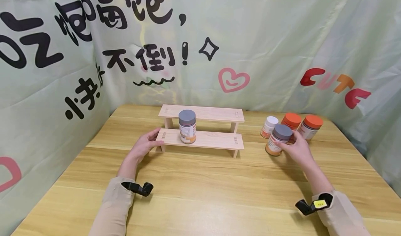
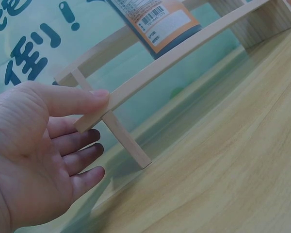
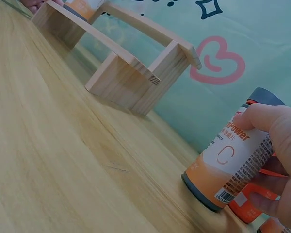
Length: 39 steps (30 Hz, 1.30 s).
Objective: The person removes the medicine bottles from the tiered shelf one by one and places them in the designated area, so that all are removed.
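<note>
A two-step wooden shelf (image 1: 216, 138) stands on the table, and a grey-capped bottle (image 1: 188, 131) with a white and orange label sits upright on its lower step. My left hand (image 1: 144, 146) pinches the left end of that lower step; the thumb lies on its front edge in the left wrist view. To the right of the shelf, my right hand (image 1: 299, 151) grips a second grey-capped bottle (image 3: 229, 155) near its top, thumb across the label. This bottle leans a little, its base close to the tabletop.
Behind the held bottle stand a small white-capped bottle (image 1: 268, 127) and two orange-capped bottles, one (image 1: 291, 119) partly hidden and the other (image 1: 311, 126) farther right. A printed cloth (image 1: 266, 48) hangs along the table's back. The wooden table (image 1: 200, 194) stretches in front.
</note>
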Each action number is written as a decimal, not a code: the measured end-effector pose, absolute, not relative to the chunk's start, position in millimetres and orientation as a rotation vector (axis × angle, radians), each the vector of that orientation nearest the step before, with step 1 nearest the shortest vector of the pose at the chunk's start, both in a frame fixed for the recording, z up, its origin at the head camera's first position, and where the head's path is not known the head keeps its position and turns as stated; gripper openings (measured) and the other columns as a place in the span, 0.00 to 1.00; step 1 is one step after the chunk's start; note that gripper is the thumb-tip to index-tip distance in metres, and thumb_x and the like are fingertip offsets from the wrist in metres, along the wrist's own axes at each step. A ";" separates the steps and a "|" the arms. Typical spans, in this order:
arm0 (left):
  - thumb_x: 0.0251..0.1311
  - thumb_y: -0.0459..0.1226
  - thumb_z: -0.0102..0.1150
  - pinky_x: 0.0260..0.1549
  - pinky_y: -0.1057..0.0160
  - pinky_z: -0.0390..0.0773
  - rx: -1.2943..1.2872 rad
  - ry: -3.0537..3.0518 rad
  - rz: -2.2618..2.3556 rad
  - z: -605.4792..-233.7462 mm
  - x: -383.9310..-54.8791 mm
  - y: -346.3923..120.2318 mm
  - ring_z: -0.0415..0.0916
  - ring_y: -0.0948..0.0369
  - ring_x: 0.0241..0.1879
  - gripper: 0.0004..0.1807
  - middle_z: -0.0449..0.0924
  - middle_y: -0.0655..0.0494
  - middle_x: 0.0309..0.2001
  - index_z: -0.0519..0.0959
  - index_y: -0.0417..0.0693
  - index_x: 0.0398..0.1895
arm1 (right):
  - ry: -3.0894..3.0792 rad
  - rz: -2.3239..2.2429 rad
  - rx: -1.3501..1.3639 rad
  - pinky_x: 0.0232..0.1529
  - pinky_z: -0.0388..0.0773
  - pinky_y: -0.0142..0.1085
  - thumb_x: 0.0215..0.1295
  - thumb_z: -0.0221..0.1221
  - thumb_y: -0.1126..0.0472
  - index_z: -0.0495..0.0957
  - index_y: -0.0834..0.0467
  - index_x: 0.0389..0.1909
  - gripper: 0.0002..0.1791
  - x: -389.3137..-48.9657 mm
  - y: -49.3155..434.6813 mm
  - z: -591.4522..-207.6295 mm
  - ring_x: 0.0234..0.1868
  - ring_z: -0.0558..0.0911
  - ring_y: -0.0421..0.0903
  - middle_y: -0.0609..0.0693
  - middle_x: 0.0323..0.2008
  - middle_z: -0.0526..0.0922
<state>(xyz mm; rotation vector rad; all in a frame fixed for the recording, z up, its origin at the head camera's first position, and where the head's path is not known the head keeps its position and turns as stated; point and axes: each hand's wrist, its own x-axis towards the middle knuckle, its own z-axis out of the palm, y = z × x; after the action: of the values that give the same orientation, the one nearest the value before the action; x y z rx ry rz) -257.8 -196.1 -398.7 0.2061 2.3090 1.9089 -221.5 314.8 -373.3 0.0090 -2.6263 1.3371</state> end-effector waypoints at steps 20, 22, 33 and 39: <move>0.57 0.30 0.59 0.66 0.54 0.49 0.201 2.304 1.912 -400.1 -258.7 -196.5 0.47 0.48 0.69 0.40 0.48 0.38 0.70 0.51 0.34 0.70 | -2.594 1.307 0.054 0.39 0.65 0.19 0.61 0.60 0.55 0.57 0.72 0.64 0.38 -213.8 322.4 -373.7 0.41 0.66 0.26 0.68 0.53 0.69; 0.57 0.30 0.58 0.66 0.54 0.49 0.201 2.300 1.915 -400.4 -258.8 -196.6 0.47 0.49 0.69 0.39 0.48 0.38 0.70 0.50 0.34 0.70 | -2.563 1.330 0.060 0.38 0.65 0.17 0.62 0.60 0.56 0.57 0.73 0.63 0.37 -212.3 322.7 -370.8 0.41 0.66 0.26 0.67 0.52 0.69; 0.58 0.32 0.59 0.67 0.54 0.48 0.188 2.304 1.904 -398.1 -255.2 -196.6 0.46 0.49 0.69 0.40 0.47 0.40 0.70 0.51 0.36 0.70 | -2.468 1.395 0.078 0.36 0.69 0.16 0.62 0.59 0.57 0.63 0.69 0.58 0.29 -210.1 327.7 -351.9 0.39 0.71 0.24 0.30 0.38 0.70; 0.58 0.33 0.59 0.67 0.54 0.48 0.194 2.303 1.899 -395.6 -254.1 -195.3 0.46 0.49 0.69 0.40 0.47 0.40 0.71 0.50 0.36 0.71 | -2.404 1.402 0.108 0.36 0.70 0.15 0.62 0.59 0.59 0.68 0.63 0.53 0.21 -211.4 326.2 -338.9 0.41 0.72 0.26 0.32 0.40 0.73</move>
<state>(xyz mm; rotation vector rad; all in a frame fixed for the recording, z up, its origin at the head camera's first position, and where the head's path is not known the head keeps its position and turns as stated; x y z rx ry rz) -254.1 -195.3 -395.6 0.1940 2.3030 1.8991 -211.4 326.2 -338.9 0.1080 -2.4038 1.4015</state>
